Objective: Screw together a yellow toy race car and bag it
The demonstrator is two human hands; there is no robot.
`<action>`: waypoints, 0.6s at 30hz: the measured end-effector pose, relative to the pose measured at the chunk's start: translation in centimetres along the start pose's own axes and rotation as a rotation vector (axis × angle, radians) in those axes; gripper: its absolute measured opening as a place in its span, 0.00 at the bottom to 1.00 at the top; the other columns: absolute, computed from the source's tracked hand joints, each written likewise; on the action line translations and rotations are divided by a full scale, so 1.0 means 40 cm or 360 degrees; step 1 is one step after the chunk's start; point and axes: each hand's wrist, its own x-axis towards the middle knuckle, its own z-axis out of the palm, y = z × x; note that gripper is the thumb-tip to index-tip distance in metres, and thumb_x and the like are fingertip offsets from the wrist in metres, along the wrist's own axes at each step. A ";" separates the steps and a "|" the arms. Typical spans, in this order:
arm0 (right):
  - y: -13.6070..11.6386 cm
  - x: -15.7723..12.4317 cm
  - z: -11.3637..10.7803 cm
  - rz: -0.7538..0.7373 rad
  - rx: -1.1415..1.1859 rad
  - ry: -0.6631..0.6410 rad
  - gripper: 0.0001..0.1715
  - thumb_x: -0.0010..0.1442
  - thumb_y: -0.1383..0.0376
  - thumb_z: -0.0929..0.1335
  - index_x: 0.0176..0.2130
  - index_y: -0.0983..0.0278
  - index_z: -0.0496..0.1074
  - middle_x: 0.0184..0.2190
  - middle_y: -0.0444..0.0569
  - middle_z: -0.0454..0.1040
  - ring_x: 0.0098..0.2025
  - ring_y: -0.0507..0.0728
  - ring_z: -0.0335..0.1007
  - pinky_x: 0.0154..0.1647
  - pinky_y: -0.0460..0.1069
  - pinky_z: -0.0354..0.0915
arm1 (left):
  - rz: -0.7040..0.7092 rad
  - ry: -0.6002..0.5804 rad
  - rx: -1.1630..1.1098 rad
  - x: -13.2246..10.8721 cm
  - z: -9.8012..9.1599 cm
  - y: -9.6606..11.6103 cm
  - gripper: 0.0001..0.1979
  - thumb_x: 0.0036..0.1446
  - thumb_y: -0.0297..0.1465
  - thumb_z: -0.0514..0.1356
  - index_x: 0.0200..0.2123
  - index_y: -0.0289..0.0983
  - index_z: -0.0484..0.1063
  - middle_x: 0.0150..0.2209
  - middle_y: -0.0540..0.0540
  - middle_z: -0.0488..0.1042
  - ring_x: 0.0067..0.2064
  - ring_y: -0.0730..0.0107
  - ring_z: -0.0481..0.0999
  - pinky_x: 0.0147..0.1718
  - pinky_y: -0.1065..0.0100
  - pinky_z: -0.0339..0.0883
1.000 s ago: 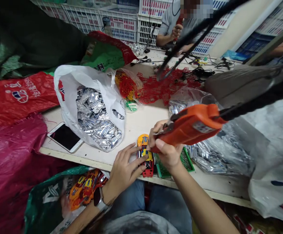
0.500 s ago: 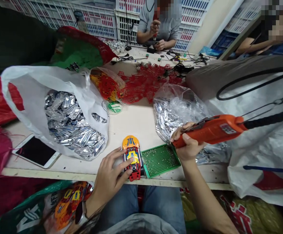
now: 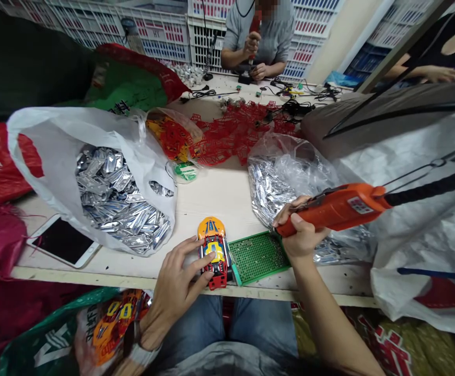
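Note:
A toy car (image 3: 211,228) with an orange hood, yellow roof and red rear frame lies near the table's front edge. My left hand (image 3: 180,269) holds it from the left, fingertips along its side and thumb near the rear. In my right hand (image 3: 303,235) is an orange electric screwdriver (image 3: 340,209), gripped with the fingers wrapped round its body. Its tip end is over the right end of a green perforated tray (image 3: 256,258), where small screws sit. The tip itself is hidden by my fingers. The tray's left end lies against the car.
Shiny silver parts fill a white bag (image 3: 160,183) on the left and a clear bag (image 3: 266,183) on the right. A phone (image 3: 65,240) lies at left. Red plastic frames (image 3: 235,130) are heaped behind. Opposite, a person (image 3: 258,47) holds a red tool. A cable trails rightward from my screwdriver.
My hands, the car and the screwdriver keep nearly the same places. The whole view has shifted slightly. At the far right, another person's arm and hand have moved.

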 end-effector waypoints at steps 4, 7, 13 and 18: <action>0.003 0.000 -0.002 -0.0020 0.0015 -0.0010 0.10 0.48 0.65 0.68 0.34 0.59 0.68 0.15 0.36 0.67 0.14 0.52 0.63 0.16 0.48 0.60 | 0.0018 0.0027 -0.0003 0.002 0.001 0.000 0.13 0.72 0.33 0.55 0.56 0.42 0.71 0.61 0.40 0.68 0.64 0.57 0.66 0.55 0.58 0.64; -0.016 0.007 0.006 0.0013 0.0009 0.0011 0.09 0.48 0.65 0.68 0.33 0.59 0.69 0.15 0.36 0.67 0.14 0.52 0.63 0.16 0.47 0.61 | 0.0022 0.0032 0.0008 0.002 0.001 0.001 0.13 0.72 0.33 0.54 0.56 0.42 0.71 0.61 0.40 0.68 0.64 0.57 0.66 0.55 0.58 0.64; -0.124 -0.005 0.062 -0.0085 0.0333 -0.0184 0.06 0.50 0.65 0.70 0.33 0.59 0.73 0.16 0.39 0.68 0.14 0.54 0.62 0.14 0.48 0.59 | -0.0014 0.0001 0.0017 0.001 -0.002 0.005 0.13 0.73 0.34 0.54 0.56 0.43 0.70 0.60 0.41 0.68 0.65 0.58 0.66 0.56 0.58 0.65; -0.146 -0.071 0.121 0.0178 0.0486 -0.0644 0.09 0.56 0.59 0.74 0.38 0.57 0.74 0.20 0.40 0.71 0.19 0.55 0.68 0.19 0.50 0.64 | -0.0017 0.0000 0.0046 0.004 -0.004 0.006 0.13 0.73 0.35 0.54 0.56 0.43 0.70 0.59 0.41 0.69 0.64 0.59 0.67 0.55 0.58 0.66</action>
